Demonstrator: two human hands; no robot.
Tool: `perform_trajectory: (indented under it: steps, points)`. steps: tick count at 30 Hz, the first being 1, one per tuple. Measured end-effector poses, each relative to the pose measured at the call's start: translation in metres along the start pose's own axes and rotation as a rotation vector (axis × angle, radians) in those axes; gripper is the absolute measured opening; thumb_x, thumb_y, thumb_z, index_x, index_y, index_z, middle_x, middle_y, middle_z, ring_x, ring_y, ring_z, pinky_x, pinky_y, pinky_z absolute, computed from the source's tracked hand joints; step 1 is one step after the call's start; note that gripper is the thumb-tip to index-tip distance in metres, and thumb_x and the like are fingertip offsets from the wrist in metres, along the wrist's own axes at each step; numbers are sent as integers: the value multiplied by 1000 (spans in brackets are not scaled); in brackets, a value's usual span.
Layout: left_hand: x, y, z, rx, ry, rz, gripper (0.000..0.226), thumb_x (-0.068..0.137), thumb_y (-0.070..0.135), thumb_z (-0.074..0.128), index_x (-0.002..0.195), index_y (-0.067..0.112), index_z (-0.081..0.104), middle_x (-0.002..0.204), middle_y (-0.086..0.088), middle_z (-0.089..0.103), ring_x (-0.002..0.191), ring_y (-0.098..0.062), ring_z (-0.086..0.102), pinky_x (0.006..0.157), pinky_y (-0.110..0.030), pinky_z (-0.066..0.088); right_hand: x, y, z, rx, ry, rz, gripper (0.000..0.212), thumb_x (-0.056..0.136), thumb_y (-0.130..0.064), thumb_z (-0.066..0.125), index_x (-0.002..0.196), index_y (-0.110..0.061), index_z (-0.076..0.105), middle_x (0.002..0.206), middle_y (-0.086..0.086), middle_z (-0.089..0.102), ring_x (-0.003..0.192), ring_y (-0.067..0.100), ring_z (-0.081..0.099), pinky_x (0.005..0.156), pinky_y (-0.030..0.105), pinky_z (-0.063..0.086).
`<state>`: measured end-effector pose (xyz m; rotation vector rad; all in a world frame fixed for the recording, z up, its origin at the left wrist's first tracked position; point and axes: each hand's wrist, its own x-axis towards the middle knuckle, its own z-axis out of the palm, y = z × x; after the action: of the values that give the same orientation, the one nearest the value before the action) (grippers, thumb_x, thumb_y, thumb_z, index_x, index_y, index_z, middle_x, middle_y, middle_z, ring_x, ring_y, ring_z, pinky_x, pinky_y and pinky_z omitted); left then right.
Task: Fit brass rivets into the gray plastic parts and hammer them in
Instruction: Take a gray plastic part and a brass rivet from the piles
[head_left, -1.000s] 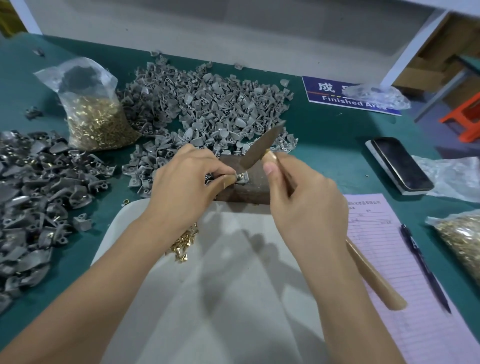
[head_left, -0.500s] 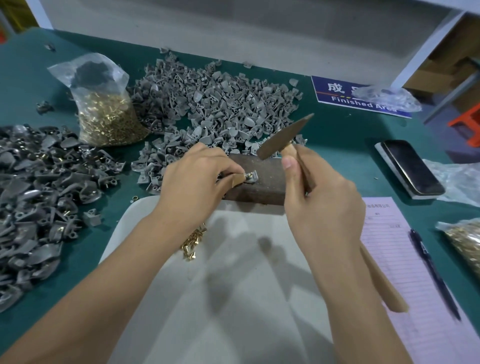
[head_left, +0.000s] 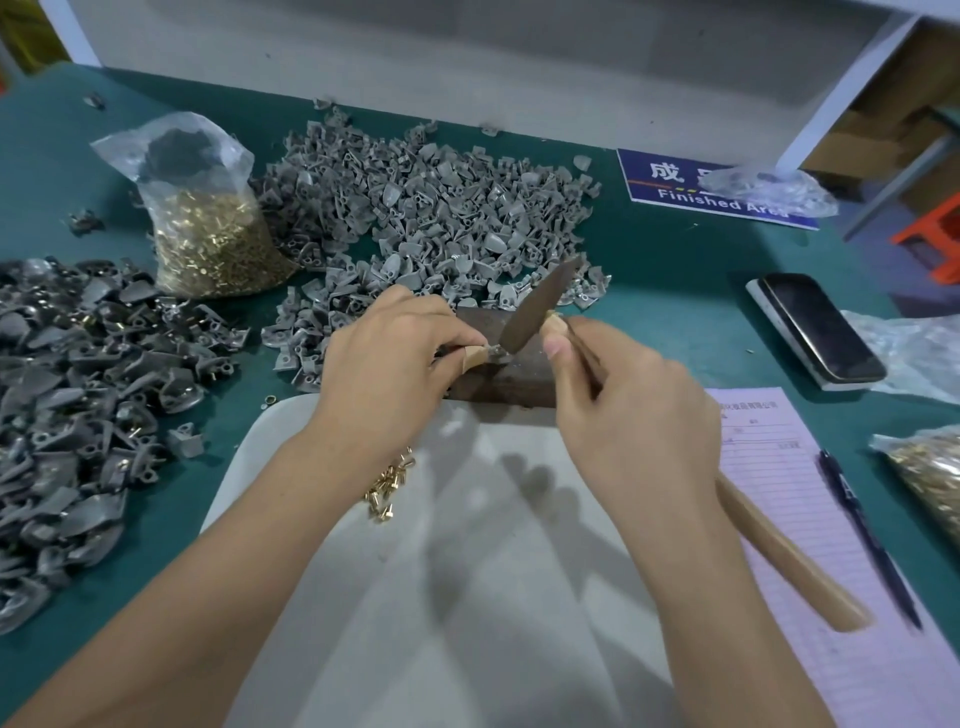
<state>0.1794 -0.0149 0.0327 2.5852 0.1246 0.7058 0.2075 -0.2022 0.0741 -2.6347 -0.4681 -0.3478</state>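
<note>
Hammer head (head_left: 537, 312) dropped from its raised position half a second ago onto the gray part (head_left: 497, 352) on the block (head_left: 511, 371) at frame center, left hand (head_left: 395, 358) pinching the part, right hand (head_left: 623, 400) wrapped around the handle — probably mid-strike seating the rivet.

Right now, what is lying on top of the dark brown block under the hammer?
On the dark brown rectangular block lies one small gray plastic part, pinched by the left hand. The metal hammer head, held by the right hand, hangs just above. Fingers cover most of the part.
</note>
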Motion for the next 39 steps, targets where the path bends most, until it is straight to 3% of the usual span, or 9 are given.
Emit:
perform_trajectory:
  steps: [4, 8, 13, 18, 22, 28, 34, 39]
  points:
    - [-1, -2, 0, -12, -3, 3, 12, 90, 47, 70, 94, 39, 78, 87, 19, 66, 91, -13, 53, 62, -38, 49, 0, -2, -2, 158, 238, 18, 32, 103, -58, 38, 116, -41, 62, 72, -4, 69, 69, 33, 61, 55, 35, 45]
    - [0, -1, 0, -3, -2, 10, 13, 88, 47, 72, 95, 38, 79, 88, 18, 67, 91, -16, 54, 63, -40, 51, -1, -2, 1, 15, -24, -8, 33, 103, -60, 35, 107, -36, 58, 73, -1, 67, 75, 38, 62, 59, 39, 47]
    - [1, -3, 1, -9, -7, 15, 15, 89, 49, 70, 96, 38, 79, 88, 18, 68, 91, -16, 54, 63, -40, 51, -1, -4, -1, 133, 203, 12, 29, 104, -55, 40, 115, -41, 62, 71, -3, 68, 68, 34, 61, 54, 33, 34]
    - [1, -2, 0, 1, 3, -5, 11, 87, 44, 74, 95, 38, 79, 89, 18, 67, 92, -14, 53, 63, -35, 49, -1, 0, 3, -1, -39, -19, 30, 102, -59, 37, 114, -40, 57, 77, 0, 68, 76, 38, 62, 58, 37, 42]
    - [1, -1, 0, 3, 0, -2, 11, 88, 44, 74, 95, 38, 79, 89, 17, 68, 92, -14, 53, 64, -35, 48, 0, 1, 5, 15, 19, 2, 30, 102, -57, 39, 109, -36, 60, 71, -1, 65, 71, 37, 60, 55, 35, 37]
    - [1, -2, 0, -10, -6, -8, 10, 89, 43, 73, 96, 39, 79, 89, 19, 66, 92, -13, 52, 64, -36, 48, 1, 2, 2, 189, 243, 61, 24, 105, -53, 41, 119, -41, 56, 71, -7, 63, 69, 31, 58, 57, 34, 33]
    - [0, -2, 1, -1, -3, -3, 13, 88, 45, 73, 97, 38, 79, 90, 18, 67, 92, -13, 52, 65, -37, 49, 1, 0, 2, 9, -16, -50, 30, 104, -57, 37, 115, -39, 57, 78, 0, 68, 77, 39, 62, 58, 38, 45]
    - [0, -2, 0, -28, -2, -2, 12, 89, 46, 72, 95, 38, 79, 90, 18, 68, 91, -15, 54, 66, -39, 50, 1, -1, 2, 198, 260, 12, 28, 104, -54, 43, 121, -44, 62, 78, -6, 70, 72, 26, 61, 57, 32, 38]
